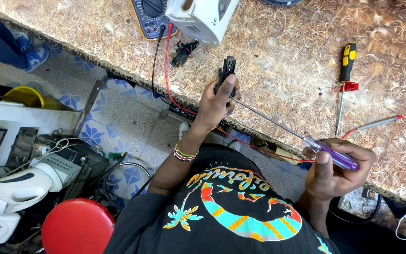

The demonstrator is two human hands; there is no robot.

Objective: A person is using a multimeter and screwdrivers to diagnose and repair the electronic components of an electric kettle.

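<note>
My left hand (pixel 216 101) grips a small black plastic part (pixel 226 70) above the edge of the chipboard bench (pixel 287 61). A beaded bracelet sits on that wrist. My right hand (pixel 337 169) holds a long screwdriver by its clear purple handle (pixel 331 153). The thin metal shaft (pixel 269 120) runs up-left, and its tip meets the black part at my left hand.
On the bench lie a yellow-and-black screwdriver (pixel 345 75), a red probe (pixel 377 123), a multimeter (pixel 152 16) with red and black leads, a white appliance housing (pixel 203 16) and a small black component (pixel 183 51). Below left: blue tiled floor, red stool (pixel 77 226), stacked equipment.
</note>
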